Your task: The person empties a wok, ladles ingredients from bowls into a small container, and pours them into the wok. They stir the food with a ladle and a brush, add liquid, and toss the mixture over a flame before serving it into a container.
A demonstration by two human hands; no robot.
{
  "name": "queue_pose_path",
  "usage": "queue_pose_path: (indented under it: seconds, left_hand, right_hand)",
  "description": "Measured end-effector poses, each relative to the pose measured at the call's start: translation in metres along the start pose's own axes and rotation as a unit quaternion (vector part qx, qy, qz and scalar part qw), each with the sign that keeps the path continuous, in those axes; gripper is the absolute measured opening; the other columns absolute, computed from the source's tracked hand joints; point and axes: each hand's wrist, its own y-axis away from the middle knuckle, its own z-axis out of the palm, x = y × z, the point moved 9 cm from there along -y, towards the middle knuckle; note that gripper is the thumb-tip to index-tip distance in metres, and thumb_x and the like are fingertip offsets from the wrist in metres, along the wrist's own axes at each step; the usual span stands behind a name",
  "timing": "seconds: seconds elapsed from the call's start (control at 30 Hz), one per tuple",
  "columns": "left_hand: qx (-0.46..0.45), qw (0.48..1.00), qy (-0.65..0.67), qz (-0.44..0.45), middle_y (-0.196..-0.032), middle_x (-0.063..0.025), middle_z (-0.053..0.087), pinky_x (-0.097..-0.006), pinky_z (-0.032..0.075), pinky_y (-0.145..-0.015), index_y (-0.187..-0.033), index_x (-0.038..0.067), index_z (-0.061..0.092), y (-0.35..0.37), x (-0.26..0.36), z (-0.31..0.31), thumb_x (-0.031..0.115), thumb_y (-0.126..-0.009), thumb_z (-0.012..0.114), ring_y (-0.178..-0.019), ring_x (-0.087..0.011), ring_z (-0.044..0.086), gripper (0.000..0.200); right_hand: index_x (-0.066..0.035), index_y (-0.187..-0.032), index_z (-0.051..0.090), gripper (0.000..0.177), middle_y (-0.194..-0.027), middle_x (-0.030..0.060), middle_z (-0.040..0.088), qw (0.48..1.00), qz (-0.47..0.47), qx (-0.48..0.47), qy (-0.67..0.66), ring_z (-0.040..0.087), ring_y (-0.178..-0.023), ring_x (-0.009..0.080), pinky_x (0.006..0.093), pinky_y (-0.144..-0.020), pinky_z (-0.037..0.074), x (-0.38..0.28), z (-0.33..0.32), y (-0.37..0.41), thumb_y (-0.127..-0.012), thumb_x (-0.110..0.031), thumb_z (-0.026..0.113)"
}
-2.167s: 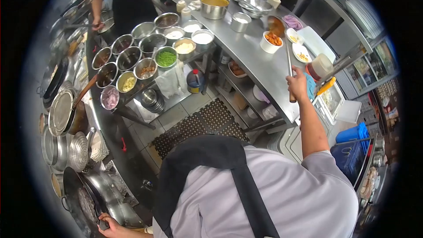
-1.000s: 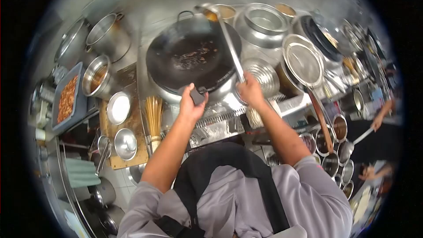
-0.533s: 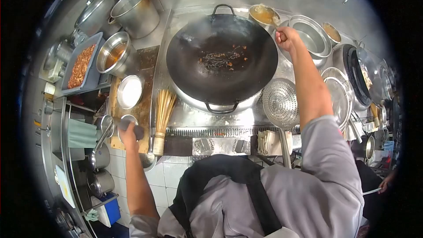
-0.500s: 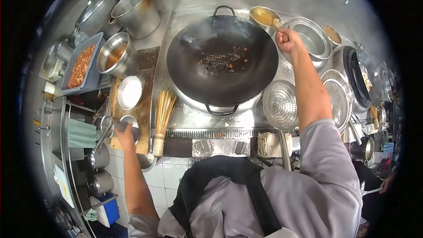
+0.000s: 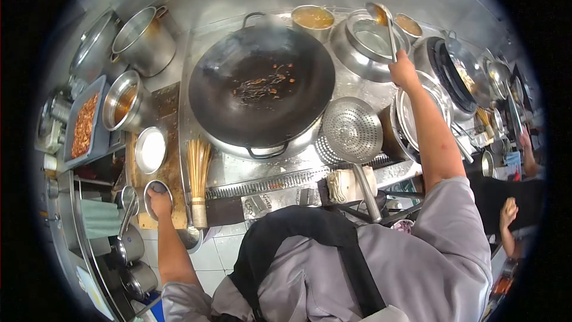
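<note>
My right hand is closed around the handle of a metal ladle. Brown liquid shows in the ladle's bowl, which is up over the far rim of a round metal pot. Beside it stands a container of brownish sauce. On the left, my left hand is closed at a small metal bowl on the wooden board, its fingers over the inside. A dark grey patch shows by the fingertips. Between my hands sits a large black wok with browned scraps in its bottom and faint steam above.
A perforated strainer lies right of the wok, its handle towards me. A bamboo brush and a white bowl are on the left. Behind the wok stands a container of yellowish liquid. Another person's hand shows far right.
My right hand has moved right, from the yellowish container behind the wok to over the metal pot, with the ladle. The view has shifted right. My left hand stays at the small bowl.
</note>
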Motion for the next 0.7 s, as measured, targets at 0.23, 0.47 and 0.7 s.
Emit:
queue_pose_path:
  seconds: [0.23,0.47,0.7]
  left_hand:
    - [-0.002,1.0,-0.011,-0.012,-0.118,-0.0317,0.063,-0.0496,0.045,-0.098,-0.145,0.001,0.03,-0.001,-0.001,0.0,0.035,-0.081,0.067,-0.111,-0.0475,0.06,0.081]
    - [0.132,0.985,0.081,0.078,-0.135,-0.0299,0.05,-0.0502,0.038,-0.106,-0.144,0.002,0.037,0.035,0.026,-0.056,0.033,-0.078,0.072,-0.127,-0.0449,0.046,0.081]
    - [-0.099,0.929,0.027,0.355,-0.122,-0.0272,0.053,-0.0511,0.042,-0.1,-0.146,0.005,0.036,0.185,0.108,-0.024,0.02,-0.077,0.073,-0.116,-0.0439,0.051,0.08]
  right_hand:
    - [-0.004,-0.084,0.045,0.01,-0.066,0.0055,0.051,0.655,0.316,-0.145,-0.671,0.052,-0.05,0.0126,0.0223,-0.04,0.038,0.026,-0.005,0.024,-0.085,0.002,0.052]
    - [0.001,-0.084,0.048,0.003,-0.07,0.0049,0.051,0.403,0.244,-0.211,-0.857,0.051,-0.057,0.0113,0.0209,-0.044,0.04,-0.05,-0.055,0.116,-0.087,0.0,0.05]
    - [0.002,-0.083,0.047,0.012,-0.074,0.0052,0.049,0.314,0.227,-0.273,-0.88,0.05,-0.057,0.0096,0.0225,-0.043,0.043,-0.14,-0.106,0.259,-0.091,-0.007,0.047]
